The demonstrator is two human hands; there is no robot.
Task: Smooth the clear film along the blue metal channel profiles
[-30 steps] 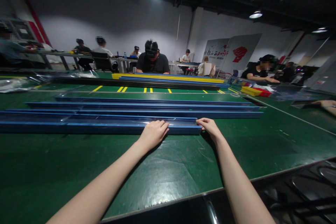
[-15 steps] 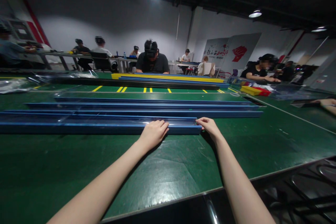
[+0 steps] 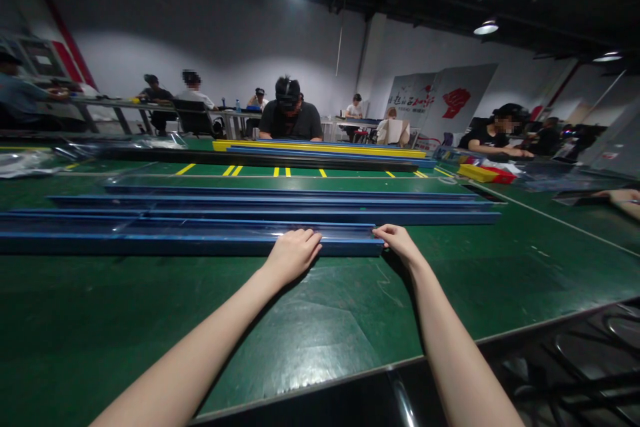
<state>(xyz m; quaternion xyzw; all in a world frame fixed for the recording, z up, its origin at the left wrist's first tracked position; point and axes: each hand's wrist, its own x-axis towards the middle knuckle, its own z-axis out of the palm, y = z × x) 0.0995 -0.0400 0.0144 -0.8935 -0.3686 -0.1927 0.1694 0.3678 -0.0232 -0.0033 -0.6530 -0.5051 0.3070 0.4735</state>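
Note:
Nearest me on the bench lies a long blue channel strip (image 3: 200, 246), with something clear and shiny, like film, along its inside. My left hand (image 3: 296, 255) rests over its front wall, fingers closed on the edge a little short of the right end. At that right end, my right hand (image 3: 397, 240) has thumb and forefinger pinched together at the inside of the channel. Whatever the pinch holds is too small to make out. Just behind lie several more blue channel strips (image 3: 425, 217), roughly parallel.
The green bench top (image 3: 320, 320) ends at a pale front edge. Farther back lie a black strip (image 3: 300, 161) and yellow strips (image 3: 320, 147). A yellow tray (image 3: 477, 173) stands at the right, near plastic film. A person (image 3: 290, 117) sits opposite; another person's hand (image 3: 623, 197) is at the right edge.

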